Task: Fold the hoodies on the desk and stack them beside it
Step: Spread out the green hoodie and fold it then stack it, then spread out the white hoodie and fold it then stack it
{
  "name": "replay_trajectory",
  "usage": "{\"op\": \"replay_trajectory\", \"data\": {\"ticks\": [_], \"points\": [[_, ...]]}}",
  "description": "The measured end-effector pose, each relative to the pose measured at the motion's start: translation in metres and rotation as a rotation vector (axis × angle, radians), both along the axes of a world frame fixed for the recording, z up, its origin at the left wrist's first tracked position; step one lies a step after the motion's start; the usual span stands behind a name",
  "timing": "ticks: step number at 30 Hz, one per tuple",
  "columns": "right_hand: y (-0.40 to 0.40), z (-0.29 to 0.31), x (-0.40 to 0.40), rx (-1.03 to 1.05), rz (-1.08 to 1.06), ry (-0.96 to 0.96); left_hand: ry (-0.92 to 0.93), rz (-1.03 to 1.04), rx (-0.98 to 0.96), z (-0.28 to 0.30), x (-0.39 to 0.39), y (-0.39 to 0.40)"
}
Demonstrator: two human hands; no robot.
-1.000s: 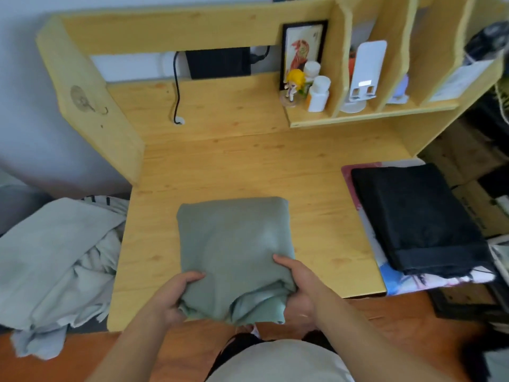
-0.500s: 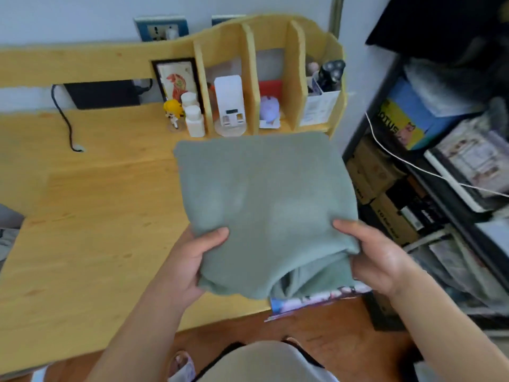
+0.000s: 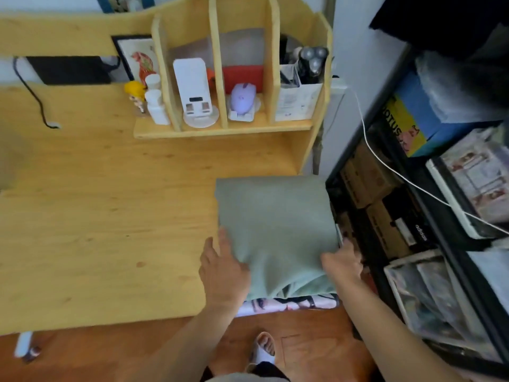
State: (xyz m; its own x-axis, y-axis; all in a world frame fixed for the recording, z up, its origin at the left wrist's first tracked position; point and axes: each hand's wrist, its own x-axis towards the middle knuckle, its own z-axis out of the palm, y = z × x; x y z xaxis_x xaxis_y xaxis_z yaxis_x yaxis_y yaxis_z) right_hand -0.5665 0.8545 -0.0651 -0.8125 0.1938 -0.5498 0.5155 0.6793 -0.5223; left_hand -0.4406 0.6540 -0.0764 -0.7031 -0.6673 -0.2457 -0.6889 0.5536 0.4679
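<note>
Folded green hoodie (image 3: 275,227) lies lengthwise away from the person (bunched end nearest).

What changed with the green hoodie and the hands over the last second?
The folded green hoodie went from the middle of the desk, was lifted and carried right, and now lies at the desk's right end over the printed mat, hiding the black hoodie seen there earlier. The left hand and right hand stay at its near corners. The shelf items are unchanged.
</note>
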Motion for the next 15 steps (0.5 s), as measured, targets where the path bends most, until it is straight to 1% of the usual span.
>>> {"op": "replay_trajectory", "data": {"ticks": [1, 2, 3, 4, 5, 6, 8, 10, 12, 15], "points": [[-0.008, 0.011, -0.005, 0.081, 0.117, 0.143, 0.072, -0.092, -0.137, 0.007, -0.009, 0.002], [-0.017, 0.020, -0.012, 0.111, 0.244, 0.341, 0.151, -0.169, -0.228, 0.013, -0.022, 0.004], [-0.030, 0.028, -0.021, 0.130, 0.376, 0.535, 0.197, -0.219, -0.272, 0.015, -0.039, 0.004], [-0.045, 0.033, -0.032, 0.172, 0.501, 0.662, 0.201, -0.245, -0.297, 0.016, -0.058, 0.004], [-0.058, 0.028, -0.045, 0.234, 0.619, 0.695, 0.171, -0.264, -0.307, 0.014, -0.077, 0.002], [-0.070, 0.021, -0.056, 0.321, 0.714, 0.639, 0.122, -0.279, -0.319, 0.007, -0.091, -0.001], [-0.080, -0.012, -0.067, 0.487, 0.812, 0.484, -0.026, -0.299, -0.308, -0.022, -0.102, -0.010], [-0.074, -0.048, -0.064, 0.557, 0.834, 0.496, -0.119, -0.313, -0.264, -0.055, -0.094, -0.018], [-0.070, -0.070, -0.060, 0.558, 0.809, 0.585, -0.126, -0.327, -0.257, -0.074, -0.091, -0.023], [-0.071, -0.072, -0.060, 0.544, 0.800, 0.611, -0.107, -0.349, -0.249, -0.074, -0.093, -0.024]]}}
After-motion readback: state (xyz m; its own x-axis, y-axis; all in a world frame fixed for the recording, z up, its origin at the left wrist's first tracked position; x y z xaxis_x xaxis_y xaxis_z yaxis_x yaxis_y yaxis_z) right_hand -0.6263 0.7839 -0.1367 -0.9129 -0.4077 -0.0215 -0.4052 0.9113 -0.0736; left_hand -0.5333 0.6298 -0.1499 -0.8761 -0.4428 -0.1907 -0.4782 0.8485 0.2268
